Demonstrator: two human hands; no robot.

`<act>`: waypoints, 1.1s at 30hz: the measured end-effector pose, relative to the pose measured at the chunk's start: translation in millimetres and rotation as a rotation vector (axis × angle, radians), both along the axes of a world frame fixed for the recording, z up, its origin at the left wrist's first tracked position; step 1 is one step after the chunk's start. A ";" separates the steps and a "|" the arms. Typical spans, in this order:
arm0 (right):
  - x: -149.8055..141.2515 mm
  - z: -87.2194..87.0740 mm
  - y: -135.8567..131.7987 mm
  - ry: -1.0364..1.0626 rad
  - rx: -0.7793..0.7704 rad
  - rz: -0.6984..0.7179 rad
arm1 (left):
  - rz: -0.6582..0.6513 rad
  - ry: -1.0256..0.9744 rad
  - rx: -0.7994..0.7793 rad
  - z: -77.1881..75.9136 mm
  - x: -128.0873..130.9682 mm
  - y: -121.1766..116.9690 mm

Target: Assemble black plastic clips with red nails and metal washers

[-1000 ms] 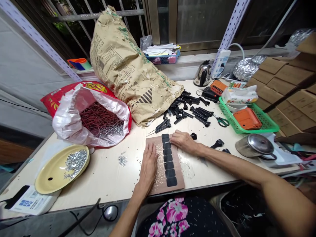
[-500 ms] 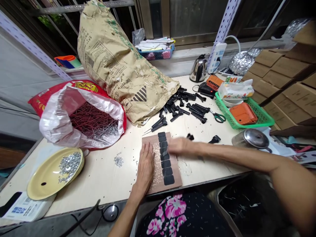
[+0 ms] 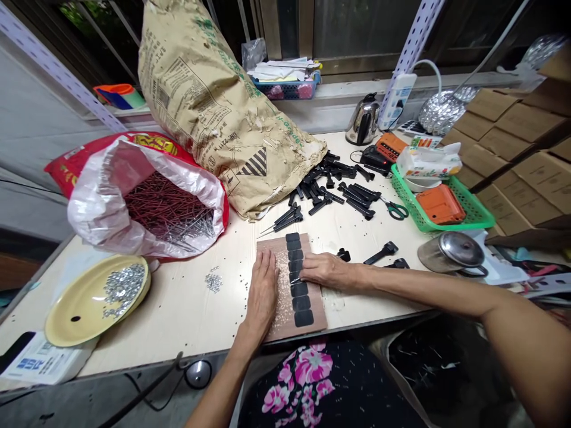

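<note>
A brown board [image 3: 273,324] lies at the table's front edge, strewn with pale specks on its left half. Along its right half runs a column of black rounded-square pads [image 3: 304,318]. My left hand [image 3: 263,291] rests flat on the board's left side, fingers stretched forward together. Over the middle of the pad column, my right hand [image 3: 328,270] has thumb and fingers pinched. A thin silvery glint shows at its fingertips, too small to name. Black plastic handle-shaped parts [image 3: 381,252] lie beyond my right forearm, some partly hidden by it.
Left stand an open sack of reddish nails [image 3: 165,208] and a yellow dish [image 3: 60,321] with small metal pieces. A big paper sack [image 3: 214,113] leans behind a pile of black parts [image 3: 330,172]. Scissors [image 3: 396,210], a green basket [image 3: 473,223] and a lidded metal cup [image 3: 450,252] are at right.
My right hand, blurred by motion before, is now still and pinched at the pads. Its forearm sits slightly lower, showing more of the black parts behind. My left hand stays on the board.
</note>
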State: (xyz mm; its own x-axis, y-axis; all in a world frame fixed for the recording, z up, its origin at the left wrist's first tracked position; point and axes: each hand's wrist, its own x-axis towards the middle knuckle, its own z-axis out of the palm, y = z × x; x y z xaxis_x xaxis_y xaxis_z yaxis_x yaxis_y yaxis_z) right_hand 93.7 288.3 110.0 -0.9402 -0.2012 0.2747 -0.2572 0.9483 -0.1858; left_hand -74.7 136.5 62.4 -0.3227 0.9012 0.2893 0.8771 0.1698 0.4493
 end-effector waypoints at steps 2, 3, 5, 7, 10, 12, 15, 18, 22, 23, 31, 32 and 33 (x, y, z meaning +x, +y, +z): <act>-0.2 -2.0 -4.3 0.010 -0.013 -0.042 | 0.006 -0.020 0.006 0.3 0.5 0.1; 0.4 -2.1 -4.4 0.010 -0.022 -0.057 | 0.010 -0.031 0.008 0.5 0.7 0.1; 6.2 0.0 -0.7 0.002 -0.064 -0.092 | 0.012 -0.046 0.009 1.0 0.9 -0.5; 20.3 5.6 6.9 -0.026 -0.115 -0.143 | 0.010 -0.056 0.009 1.4 1.2 -1.7; 51.0 19.0 20.1 -0.149 -0.125 -0.242 | 0.017 -0.065 0.010 1.2 1.7 -4.2; 65.6 29.0 27.4 -0.250 -0.100 -0.306 | 0.018 -0.067 0.005 -0.1 2.0 -5.0; 56.5 40.4 35.6 -0.265 -0.090 -0.361 | 0.026 -0.063 0.013 -3.2 3.3 -3.8; 4.4 41.4 43.8 -0.098 -0.058 -0.387 | 0.040 -0.067 0.017 -2.1 7.5 -2.6; -88.9 24.5 55.1 -0.037 0.138 -0.394 | 0.058 -0.076 0.047 15.8 9.5 -14.3; -108.0 18.8 57.2 -0.074 0.191 -0.384 | 0.091 -0.068 0.082 22.3 6.3 -20.9; -157.5 -6.8 68.8 -0.189 0.303 -0.233 | 0.551 0.132 0.083 39.8 -76.3 -87.6; -157.1 -7.4 69.7 -0.187 0.324 -0.240 | 0.554 0.137 0.043 37.1 -85.5 -91.1; -156.3 -7.7 70.4 -0.181 0.341 -0.257 | 0.548 0.135 0.006 34.3 -92.8 -92.9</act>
State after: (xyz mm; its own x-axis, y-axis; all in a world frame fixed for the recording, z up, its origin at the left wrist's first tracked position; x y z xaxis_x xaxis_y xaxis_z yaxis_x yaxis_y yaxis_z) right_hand -62.6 358.7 102.3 -0.9981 -0.0059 0.0606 0.0019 0.9919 0.1273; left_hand -167.6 43.6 96.7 -0.7027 0.6109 0.3647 0.7113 0.6144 0.3414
